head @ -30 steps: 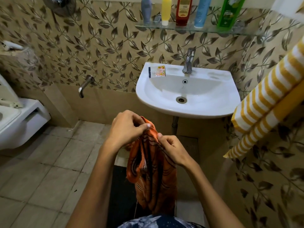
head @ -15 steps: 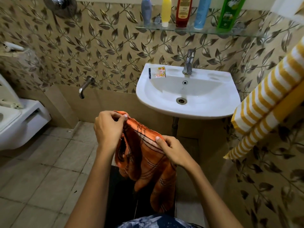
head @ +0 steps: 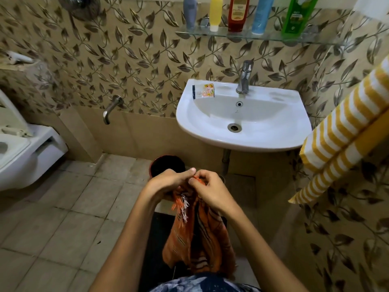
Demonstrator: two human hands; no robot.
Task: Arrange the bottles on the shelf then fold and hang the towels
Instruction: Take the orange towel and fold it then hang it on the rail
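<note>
Orange towel point(head: 197, 234), both hands' grip

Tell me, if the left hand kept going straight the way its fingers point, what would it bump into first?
The left hand points rightward, so it would first meet the right hand, which it nearly touches already above the orange striped fringed towel that both pinch. Depth is hard to judge in this one view.

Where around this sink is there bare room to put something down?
The sink rim right of the tap is bare; left of it lies a small packet. The glass shelf is crowded with bottles, free only at its right end.
</note>
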